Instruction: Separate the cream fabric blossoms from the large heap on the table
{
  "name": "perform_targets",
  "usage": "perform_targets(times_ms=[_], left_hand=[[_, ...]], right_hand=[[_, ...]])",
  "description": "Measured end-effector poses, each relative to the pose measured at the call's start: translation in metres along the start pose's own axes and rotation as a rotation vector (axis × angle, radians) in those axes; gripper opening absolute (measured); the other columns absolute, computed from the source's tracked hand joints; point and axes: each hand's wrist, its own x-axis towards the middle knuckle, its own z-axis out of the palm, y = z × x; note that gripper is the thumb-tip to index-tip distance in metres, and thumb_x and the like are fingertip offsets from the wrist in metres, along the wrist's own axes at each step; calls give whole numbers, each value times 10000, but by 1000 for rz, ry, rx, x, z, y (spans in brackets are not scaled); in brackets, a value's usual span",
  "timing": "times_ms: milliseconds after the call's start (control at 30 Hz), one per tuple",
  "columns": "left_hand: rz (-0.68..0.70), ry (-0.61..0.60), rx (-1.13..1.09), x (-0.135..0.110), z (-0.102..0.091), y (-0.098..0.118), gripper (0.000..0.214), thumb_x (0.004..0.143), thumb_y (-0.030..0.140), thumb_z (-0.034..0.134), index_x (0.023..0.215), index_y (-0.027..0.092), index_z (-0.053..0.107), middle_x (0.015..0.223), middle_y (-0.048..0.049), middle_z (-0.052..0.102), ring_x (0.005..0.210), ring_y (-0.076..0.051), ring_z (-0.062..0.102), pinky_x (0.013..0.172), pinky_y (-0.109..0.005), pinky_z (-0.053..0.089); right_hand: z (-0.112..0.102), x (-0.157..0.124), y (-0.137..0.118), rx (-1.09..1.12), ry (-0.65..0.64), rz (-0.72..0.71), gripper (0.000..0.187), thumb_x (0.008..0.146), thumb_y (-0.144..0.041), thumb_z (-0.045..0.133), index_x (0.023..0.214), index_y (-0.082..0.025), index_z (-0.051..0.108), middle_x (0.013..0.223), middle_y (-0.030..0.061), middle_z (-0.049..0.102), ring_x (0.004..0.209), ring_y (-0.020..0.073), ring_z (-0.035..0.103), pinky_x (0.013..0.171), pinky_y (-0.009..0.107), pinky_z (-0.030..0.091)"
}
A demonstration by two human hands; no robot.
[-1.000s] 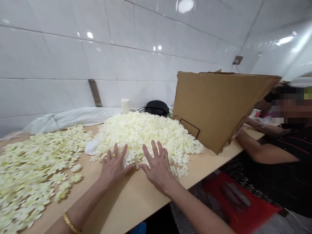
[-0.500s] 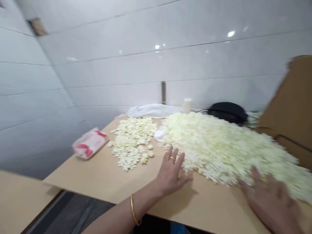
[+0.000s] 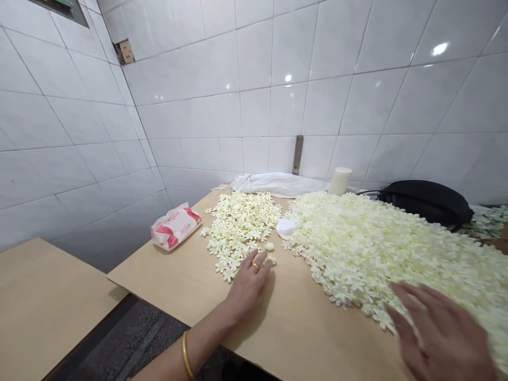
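Note:
My left hand, with a gold ring and a gold bangle, reaches over the table at the near edge of a small pile of white flowers. Its fingers are stretched forward and hold nothing visible; the fingertips come close to a few loose blossoms. At the lower right, my right hand is slightly blurred, fingers extended and thumb apart, over the front edge of a much larger heap of pale flowers. Whether its fingertips touch the petals I cannot tell.
A pink-and-white tissue packet lies at the table's left edge. Behind the flowers are a white cloth, a white cylinder and a black case. A white scrap lies between the piles. Another board stands left, across a gap.
My left hand has moved left, from the big heap's edge to the small pile. My right hand stays by the big heap. The view has turned, shifting the surroundings rightward.

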Motion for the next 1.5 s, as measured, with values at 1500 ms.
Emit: perform_targets(times_ms=[1500], left_hand=[[-752,6,-1506,61,24,72,224,570,225,593,757,120,527,518,34,477,473,-67,422,502,-202,343]], right_hand=[[77,60,-64,1303,-475,936,286,714,-403,581,806,-158,466,613,-39,438,502,71,405,453,187,320]])
